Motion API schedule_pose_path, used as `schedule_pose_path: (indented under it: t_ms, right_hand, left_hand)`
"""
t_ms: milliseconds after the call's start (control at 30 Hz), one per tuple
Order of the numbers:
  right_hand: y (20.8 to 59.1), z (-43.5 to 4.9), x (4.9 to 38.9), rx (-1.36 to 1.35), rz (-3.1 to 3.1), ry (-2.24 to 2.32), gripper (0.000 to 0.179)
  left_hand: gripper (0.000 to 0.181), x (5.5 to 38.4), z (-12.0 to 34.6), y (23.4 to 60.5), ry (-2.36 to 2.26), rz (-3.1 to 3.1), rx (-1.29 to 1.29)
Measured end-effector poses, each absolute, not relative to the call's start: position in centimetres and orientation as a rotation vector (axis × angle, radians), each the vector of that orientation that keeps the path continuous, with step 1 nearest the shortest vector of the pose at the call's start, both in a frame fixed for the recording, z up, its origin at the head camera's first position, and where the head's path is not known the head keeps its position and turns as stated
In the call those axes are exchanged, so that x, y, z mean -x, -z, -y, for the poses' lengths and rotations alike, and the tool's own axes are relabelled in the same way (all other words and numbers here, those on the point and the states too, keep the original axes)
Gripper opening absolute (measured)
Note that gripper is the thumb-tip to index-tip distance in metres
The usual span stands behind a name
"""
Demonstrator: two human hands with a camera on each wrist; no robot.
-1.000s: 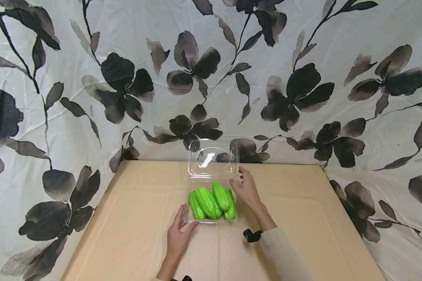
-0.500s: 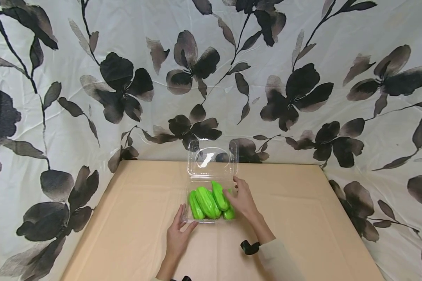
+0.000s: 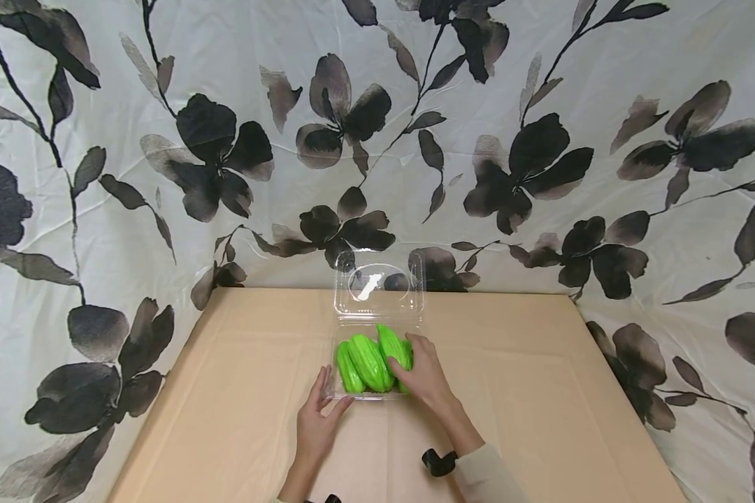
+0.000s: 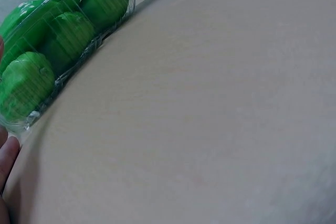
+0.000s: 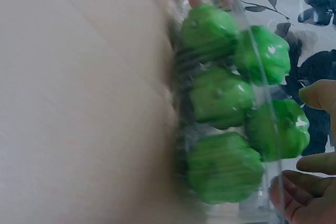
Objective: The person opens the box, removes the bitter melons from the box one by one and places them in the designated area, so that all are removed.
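A clear plastic clamshell container stands on the table, its lid raised at the back. Several bright green, ribbed, elongated vegetables fill it, some stacked on others, as the right wrist view shows. My left hand holds the container's front left corner between thumb and fingers. Over the container's right side reaches my right hand, thumb and fingers spread around the rightmost upper vegetable. In the right wrist view, a gap shows between that thumb and the fingers.
A tan table surface surrounds the container. Behind it and at both sides hangs a white cloth printed with dark flowers, close to the table's back edge.
My right hand has moved from beside the lid's hinge, left and toward the front, to over the vegetables on the right. My left hand stays at the corner.
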State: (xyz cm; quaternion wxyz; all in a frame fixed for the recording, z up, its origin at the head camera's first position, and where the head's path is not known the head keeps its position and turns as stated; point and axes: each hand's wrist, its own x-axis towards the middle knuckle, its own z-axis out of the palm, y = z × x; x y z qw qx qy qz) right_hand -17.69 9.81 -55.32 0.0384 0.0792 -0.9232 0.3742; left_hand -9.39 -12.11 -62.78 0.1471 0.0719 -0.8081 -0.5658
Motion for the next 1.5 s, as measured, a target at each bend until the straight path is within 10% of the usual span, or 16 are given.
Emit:
schedule_pose_path:
  t_ms: [1500]
  right_hand:
    - [55.9, -8.2, 16.4, -0.250, 2.780, -0.980, 0.055]
  left_hand:
    - [0.084, 9.5, 12.1, 62.8, 1.625, 2.306, -0.193]
